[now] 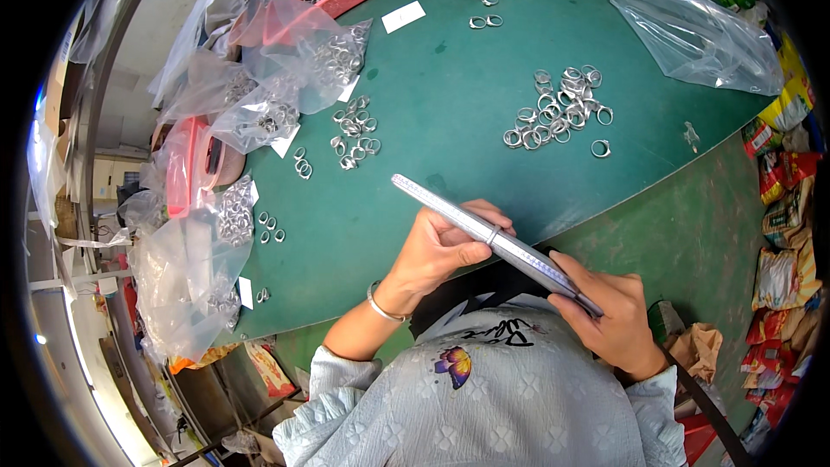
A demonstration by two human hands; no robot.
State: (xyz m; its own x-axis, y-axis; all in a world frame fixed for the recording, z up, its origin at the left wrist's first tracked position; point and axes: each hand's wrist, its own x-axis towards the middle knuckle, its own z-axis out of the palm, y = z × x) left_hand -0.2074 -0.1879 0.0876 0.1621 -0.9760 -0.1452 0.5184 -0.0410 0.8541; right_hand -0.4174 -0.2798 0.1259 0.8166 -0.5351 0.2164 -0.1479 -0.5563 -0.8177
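Ring mandrel [529, 258] is clasped by right hand [609, 307], likely for steadiness; ring [494, 234] on it looks pinched by left hand [439, 246]

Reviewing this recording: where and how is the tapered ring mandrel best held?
The mandrel is probably best taken by its thick end, from the right, thumb and fingers on opposite sides, as the right hand has it. It narrows toward its far-left tip, and a ring encircles it partway, at the left hand, so the thick end likely gives the fullest hold.
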